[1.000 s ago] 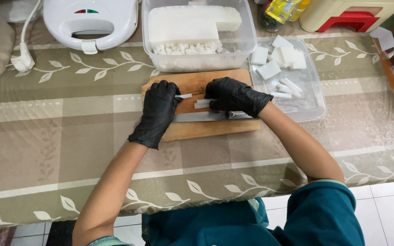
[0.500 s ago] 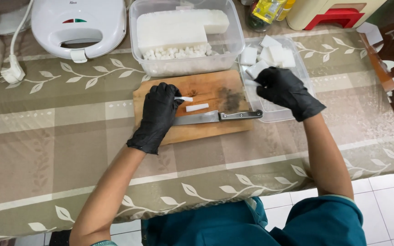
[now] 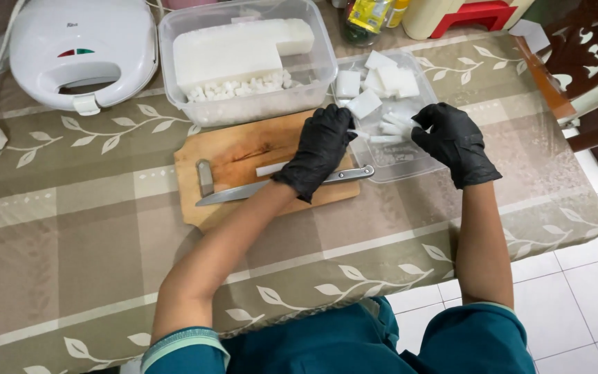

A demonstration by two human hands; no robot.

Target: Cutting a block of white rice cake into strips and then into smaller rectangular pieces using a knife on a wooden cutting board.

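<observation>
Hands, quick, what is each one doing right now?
Left hand: over the cutting board, fingers curled; cannot tell if it holds anything.
Right hand: pinching white pieces over the shallow tray.

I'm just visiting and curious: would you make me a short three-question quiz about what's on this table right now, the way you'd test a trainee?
1. True or false: the knife lies on the wooden cutting board, with no hand gripping it.
2. Over which thing are the left hand and right hand working? A) the white appliance B) the shallow clear tray C) the deep clear tub
3. What colour are the gloves on both hands?

Key: 1 true; 2 B; 3 black.
</observation>
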